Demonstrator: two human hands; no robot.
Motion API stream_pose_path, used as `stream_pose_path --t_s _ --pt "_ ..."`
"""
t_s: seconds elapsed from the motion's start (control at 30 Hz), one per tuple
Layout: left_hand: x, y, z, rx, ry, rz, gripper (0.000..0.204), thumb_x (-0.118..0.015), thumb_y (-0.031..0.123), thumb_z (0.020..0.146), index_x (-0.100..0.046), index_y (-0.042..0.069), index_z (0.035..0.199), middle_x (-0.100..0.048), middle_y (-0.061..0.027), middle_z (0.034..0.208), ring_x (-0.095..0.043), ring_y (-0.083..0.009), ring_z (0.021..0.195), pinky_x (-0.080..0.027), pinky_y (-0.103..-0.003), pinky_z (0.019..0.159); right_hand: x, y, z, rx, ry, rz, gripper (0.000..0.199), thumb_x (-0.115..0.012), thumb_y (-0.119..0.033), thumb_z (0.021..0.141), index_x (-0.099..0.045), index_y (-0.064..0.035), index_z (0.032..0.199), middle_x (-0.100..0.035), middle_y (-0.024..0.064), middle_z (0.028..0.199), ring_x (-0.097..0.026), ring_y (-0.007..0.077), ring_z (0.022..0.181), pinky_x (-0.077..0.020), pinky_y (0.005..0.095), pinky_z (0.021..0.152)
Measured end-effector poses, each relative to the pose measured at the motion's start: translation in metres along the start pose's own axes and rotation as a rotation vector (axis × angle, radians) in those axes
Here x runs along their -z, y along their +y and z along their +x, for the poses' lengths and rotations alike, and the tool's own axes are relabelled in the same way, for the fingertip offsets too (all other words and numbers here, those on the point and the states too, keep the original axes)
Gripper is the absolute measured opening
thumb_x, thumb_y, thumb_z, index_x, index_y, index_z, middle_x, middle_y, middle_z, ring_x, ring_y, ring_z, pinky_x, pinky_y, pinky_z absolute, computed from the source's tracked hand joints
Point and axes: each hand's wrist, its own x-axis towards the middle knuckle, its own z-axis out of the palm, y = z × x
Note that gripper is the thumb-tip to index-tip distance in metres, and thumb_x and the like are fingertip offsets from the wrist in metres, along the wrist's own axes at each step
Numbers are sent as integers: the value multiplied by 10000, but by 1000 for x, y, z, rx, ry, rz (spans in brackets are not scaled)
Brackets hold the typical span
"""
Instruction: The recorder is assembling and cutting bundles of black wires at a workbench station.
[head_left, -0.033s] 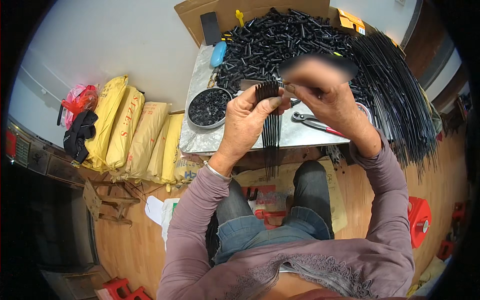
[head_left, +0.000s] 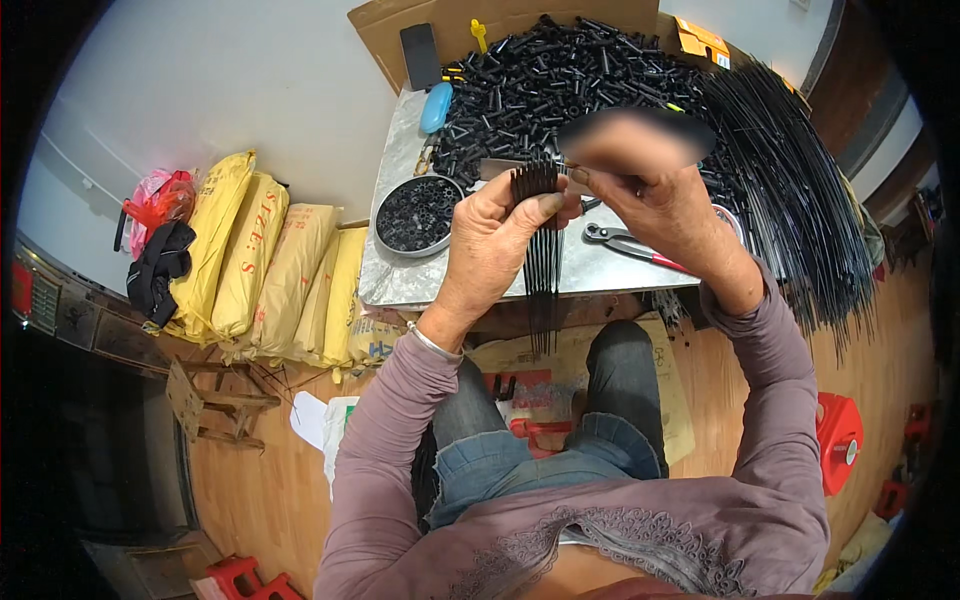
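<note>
Over the table's near edge, my left hand (head_left: pixel 482 250) is closed around a fanned row of thin black rods (head_left: pixel 543 285). Their tops stick up past the fingers, and their long ends hang below the tabletop. My right hand (head_left: pixel 680 215) is just to the right, thumb and fingers pinched together close to the rod tops. A blur covers part of that hand, so what it pinches cannot be made out. Under the right wrist lie pincers (head_left: pixel 612 237) with red handles. A round bowl (head_left: pixel 382 235) of small black ring-like parts stands left of the rods.
Short black tubes (head_left: pixel 560 85) are heaped across the back of the metal-topped table (head_left: pixel 395 285). Long black rods (head_left: pixel 800 190) overhang its right side. A blue case (head_left: pixel 437 108) and a dark phone-like slab (head_left: pixel 420 56) sit back left. Yellow sacks (head_left: pixel 245 255) lean on the wall.
</note>
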Motion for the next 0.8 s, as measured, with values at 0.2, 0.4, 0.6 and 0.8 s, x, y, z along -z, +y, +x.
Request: stream_pose_path --t_s 0.2,0.4,0.6,0.8 --pt "-3 4 0 41 5 -27 173 -585 80 921 -651 -5 1057 -696 -71 907 -658 -119 847 -538 -247 778 13 1 9 248 -3 -226 159 -695 34 724 -643 -17 865 -593 66 760 -617 172 621 -484 278 511" --pt "-2 4 2 47 -50 39 166 -605 91 909 -669 1 1034 -703 -56 915 -646 -93 841 -522 -234 778 8 6 7 197 -1 -80 148 -691 37 721 -637 -16 849 -598 69 765 -618 178 626 -485 279 516" --pt "4 12 9 75 -139 64 159 -654 79 868 -689 12 1008 -703 -19 864 -608 -58 779 -505 -226 722 6 13 10 123 -44 94 144 -715 -7 722 -609 -10 820 -577 62 737 -588 169 609 -460 265 515" --pt "16 26 15 71 -295 389 186 -670 28 832 -693 14 1016 -698 -25 927 -625 -80 877 -495 -240 829 3 6 15 187 -60 -15 196 -763 -54 687 -596 -30 786 -556 47 703 -587 149 572 -455 254 488"
